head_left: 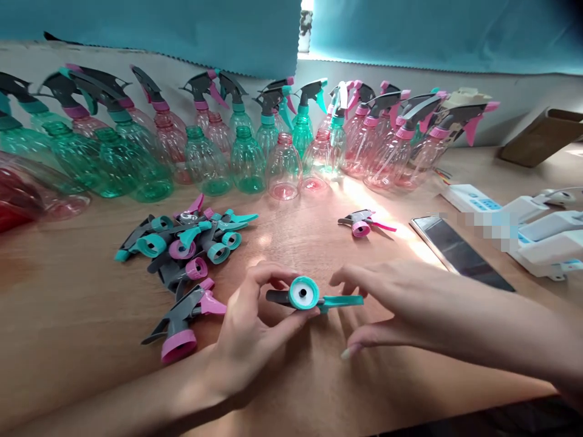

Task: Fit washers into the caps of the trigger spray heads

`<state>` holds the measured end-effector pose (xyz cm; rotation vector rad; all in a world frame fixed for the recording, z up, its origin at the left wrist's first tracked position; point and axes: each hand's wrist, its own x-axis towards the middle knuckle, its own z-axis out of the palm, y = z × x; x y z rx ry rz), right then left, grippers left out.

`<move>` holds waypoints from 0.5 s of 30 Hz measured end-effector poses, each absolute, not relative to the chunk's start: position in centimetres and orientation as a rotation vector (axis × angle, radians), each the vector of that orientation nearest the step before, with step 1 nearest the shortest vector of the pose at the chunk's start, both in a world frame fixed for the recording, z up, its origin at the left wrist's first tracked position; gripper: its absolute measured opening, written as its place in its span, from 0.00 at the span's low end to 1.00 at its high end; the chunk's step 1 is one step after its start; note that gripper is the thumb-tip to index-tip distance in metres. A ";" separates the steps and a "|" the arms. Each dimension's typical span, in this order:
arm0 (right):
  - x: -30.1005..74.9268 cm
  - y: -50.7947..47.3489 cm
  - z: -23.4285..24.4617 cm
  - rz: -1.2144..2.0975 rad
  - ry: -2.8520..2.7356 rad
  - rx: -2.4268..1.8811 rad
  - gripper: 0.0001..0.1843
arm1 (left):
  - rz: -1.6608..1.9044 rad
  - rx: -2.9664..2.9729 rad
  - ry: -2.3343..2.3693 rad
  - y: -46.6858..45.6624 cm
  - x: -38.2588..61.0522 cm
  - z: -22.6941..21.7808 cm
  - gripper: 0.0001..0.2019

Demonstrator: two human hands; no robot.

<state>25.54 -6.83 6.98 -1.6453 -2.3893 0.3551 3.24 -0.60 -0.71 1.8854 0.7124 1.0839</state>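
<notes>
My left hand grips a grey and teal spray trigger head between thumb and fingers. Its round teal collar faces up toward me, showing a white inside with a dark hole in the centre. The teal lever points to the right. Close by that lever, my right hand is open, with thumb and fingers apart and nothing between them. Left of my hands lies a pile of spray heads in grey, teal and pink. One pink-collared spray head rests nearest my left wrist.
Several green bottles and pink bottles line the back, many with spray heads on. A lone pink spray head lies beyond my right hand. At right are a phone, a power strip with white plugs and a brown box.
</notes>
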 end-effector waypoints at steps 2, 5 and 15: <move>25.1 -7.8 5.8 0.546 -2.393 -1.646 0.21 | 1.099 1.945 0.673 -0.8 3.6 -0.3 0.19; 24.6 -8.9 4.5 0.654 -2.289 -1.638 0.12 | 1.108 2.031 0.588 -1.3 4.2 0.1 0.17; 27.8 -11.8 3.4 0.166 -2.052 -1.624 0.12 | 0.810 2.364 0.600 -1.6 6.7 0.6 0.27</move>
